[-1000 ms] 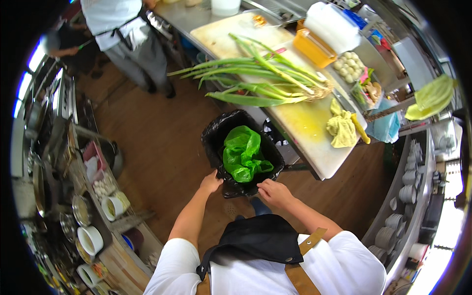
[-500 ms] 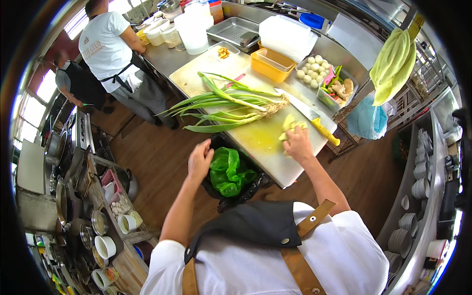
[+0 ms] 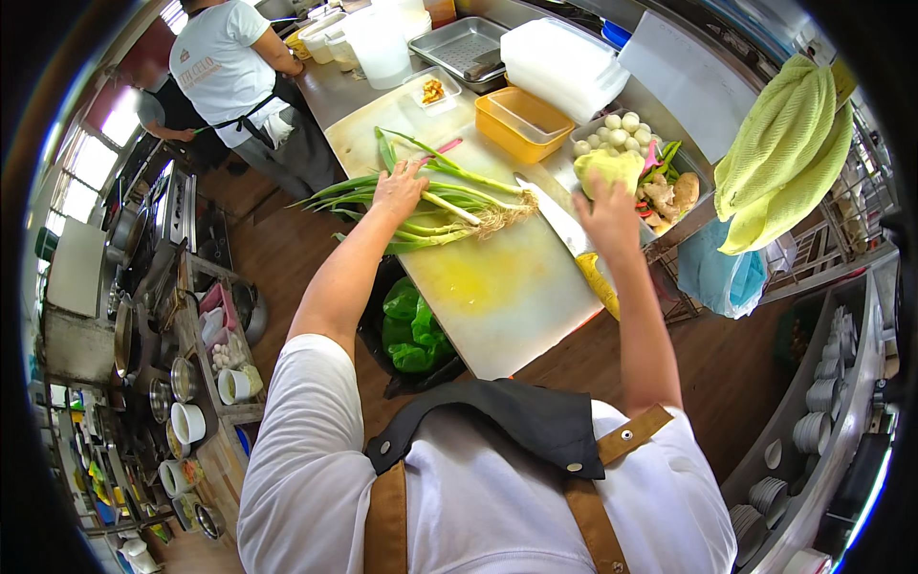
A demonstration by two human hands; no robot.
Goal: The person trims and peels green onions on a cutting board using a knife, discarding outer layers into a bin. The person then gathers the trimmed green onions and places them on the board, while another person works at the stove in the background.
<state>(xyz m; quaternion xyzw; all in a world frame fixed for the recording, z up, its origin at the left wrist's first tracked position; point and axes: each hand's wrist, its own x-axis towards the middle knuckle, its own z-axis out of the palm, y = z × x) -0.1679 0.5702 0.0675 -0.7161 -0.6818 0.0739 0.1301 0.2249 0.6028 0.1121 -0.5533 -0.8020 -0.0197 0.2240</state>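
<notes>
Watching remotely, I see a commercial kitchen: stacked plates (image 3: 819,396) at right (plenty of them), metal cookware (image 3: 184,380) left, a cutting board (image 3: 521,311) between, an aproned co-worker (image 3: 218,69) far left.

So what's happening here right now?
The person's left hand is on a bunch of spring onions lying on the cutting board. Their right hand is at a yellowish cloth, to the right of a yellow-handled knife; whether it grips the cloth is unclear. A black bin with green plastic inside stands below.
</notes>
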